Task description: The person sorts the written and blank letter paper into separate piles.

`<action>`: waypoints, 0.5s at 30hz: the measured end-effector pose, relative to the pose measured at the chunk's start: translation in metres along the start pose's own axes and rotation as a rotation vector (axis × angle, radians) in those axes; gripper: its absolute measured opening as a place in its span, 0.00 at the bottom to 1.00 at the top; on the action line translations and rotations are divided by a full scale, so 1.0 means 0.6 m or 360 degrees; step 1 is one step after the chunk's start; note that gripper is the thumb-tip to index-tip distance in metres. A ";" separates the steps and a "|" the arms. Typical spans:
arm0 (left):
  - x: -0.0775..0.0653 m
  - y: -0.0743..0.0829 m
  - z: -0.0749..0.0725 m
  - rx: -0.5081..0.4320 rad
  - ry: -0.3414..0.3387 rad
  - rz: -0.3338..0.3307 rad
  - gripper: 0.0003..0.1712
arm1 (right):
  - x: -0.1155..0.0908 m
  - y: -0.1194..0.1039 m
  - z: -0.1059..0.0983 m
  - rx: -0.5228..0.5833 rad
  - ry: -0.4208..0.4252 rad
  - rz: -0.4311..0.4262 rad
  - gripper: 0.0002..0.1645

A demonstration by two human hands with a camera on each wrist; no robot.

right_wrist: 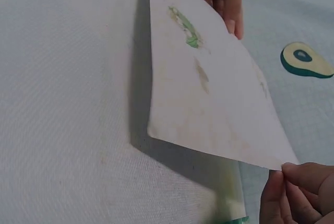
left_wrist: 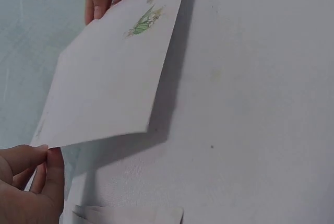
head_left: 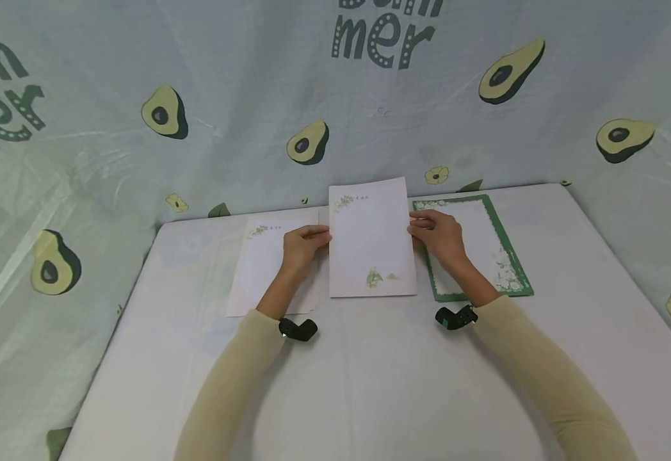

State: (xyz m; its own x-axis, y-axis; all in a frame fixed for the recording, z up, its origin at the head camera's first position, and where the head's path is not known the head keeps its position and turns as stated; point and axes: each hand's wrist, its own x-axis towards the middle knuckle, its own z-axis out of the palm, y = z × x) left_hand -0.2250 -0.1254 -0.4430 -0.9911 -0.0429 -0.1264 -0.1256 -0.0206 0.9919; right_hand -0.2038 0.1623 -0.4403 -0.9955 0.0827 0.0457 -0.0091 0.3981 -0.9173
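Note:
A pale sheet of stationery paper (head_left: 372, 240) with small green plant prints is held up off the table between both hands. My left hand (head_left: 305, 248) pinches its left edge between thumb and fingers. On the opposite edge my right hand (head_left: 439, 237) pinches the paper the same way. In the left wrist view the paper (left_wrist: 112, 78) tilts above the table and casts a shadow, with the left hand (left_wrist: 31, 185) at its near edge. The right wrist view shows the right hand (right_wrist: 300, 192) gripping the paper's edge (right_wrist: 224, 104). Whether it is one sheet or several, I cannot tell.
Left of the held paper lies a stack of similar pale sheets (head_left: 257, 272), partly under the left arm. To the right lie green-bordered sheets (head_left: 476, 234), partly covered by the right hand. A white-covered table (head_left: 370, 384) meets an avocado-print cloth (head_left: 243, 83) behind.

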 end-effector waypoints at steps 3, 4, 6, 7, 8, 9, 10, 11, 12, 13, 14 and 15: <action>0.002 -0.002 -0.002 -0.0073 -0.0001 -0.0020 0.14 | 0.000 0.001 0.003 0.0070 0.0065 -0.0009 0.18; 0.002 -0.003 -0.003 -0.0095 -0.0003 -0.0027 0.14 | 0.000 0.001 0.004 0.0094 0.0075 -0.0014 0.17; 0.003 -0.005 -0.004 -0.0129 -0.0002 -0.0034 0.14 | -0.001 0.001 0.006 0.0190 0.0075 -0.0007 0.17; 0.003 -0.005 -0.005 -0.0139 -0.0002 -0.0036 0.14 | -0.002 0.000 0.007 0.0236 0.0069 -0.0002 0.17; 0.003 -0.006 -0.006 -0.0151 -0.0001 -0.0040 0.14 | -0.003 0.000 0.008 0.0279 0.0063 0.0003 0.17; 0.002 -0.007 -0.007 -0.0160 0.0001 -0.0044 0.14 | -0.004 -0.001 0.009 0.0313 0.0055 0.0006 0.17; 0.002 -0.007 -0.008 -0.0164 0.0005 -0.0046 0.14 | -0.004 -0.001 0.010 0.0343 0.0052 0.0010 0.17; 0.001 -0.007 -0.009 -0.0167 0.0010 -0.0046 0.14 | -0.005 -0.002 0.011 0.0367 0.0051 0.0013 0.17; 0.001 -0.007 -0.010 -0.0171 0.0010 -0.0046 0.14 | -0.005 -0.002 0.012 0.0379 0.0055 0.0009 0.17; 0.000 -0.007 -0.011 -0.0172 0.0009 -0.0040 0.15 | -0.005 -0.003 0.013 0.0391 0.0060 0.0005 0.17; -0.001 -0.006 -0.013 -0.0173 0.0009 -0.0033 0.15 | -0.005 -0.004 0.014 0.0402 0.0064 -0.0003 0.17; -0.001 -0.005 -0.014 -0.0172 0.0010 -0.0023 0.15 | -0.005 -0.005 0.015 0.0417 0.0068 -0.0009 0.17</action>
State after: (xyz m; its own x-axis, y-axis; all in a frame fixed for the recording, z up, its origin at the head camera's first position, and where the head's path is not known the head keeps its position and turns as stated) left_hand -0.2236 -0.1337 -0.4459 -0.9888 -0.0479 -0.1412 -0.1341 -0.1288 0.9826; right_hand -0.2019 0.1527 -0.4415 -0.9905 0.1220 0.0628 -0.0443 0.1491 -0.9878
